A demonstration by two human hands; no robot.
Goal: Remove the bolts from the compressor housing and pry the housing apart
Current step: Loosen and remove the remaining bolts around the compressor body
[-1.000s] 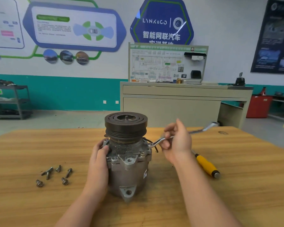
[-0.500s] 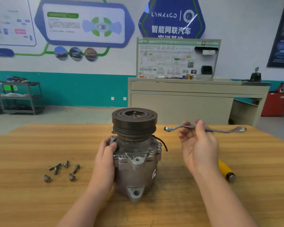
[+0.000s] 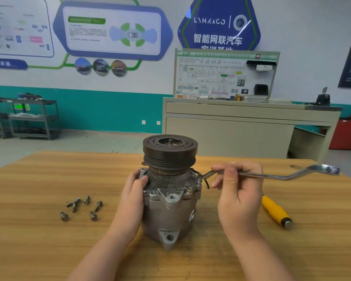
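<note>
Compressor (image 3: 169, 201) stands upright mid-table (image 3: 39, 250), pulley on top. Left hand (image 3: 133, 196) wraps its left side, fingers curled on the flange. Right hand (image 3: 238, 191) pinches the wrench (image 3: 272, 175), ring end on the right-side bolt (image 3: 199, 180). Loose bolts (image 3: 82, 207) left of it, yellow-handled screwdriver (image 3: 277, 211) to the right.

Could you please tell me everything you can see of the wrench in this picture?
The wrench is a long, shiny metal bar with cranked ends. It lies roughly level above the wooden table. The right hand pinches its shaft near the left end, which sits at a bolt on the right side of the compressor. Its other end points right, free.
</note>
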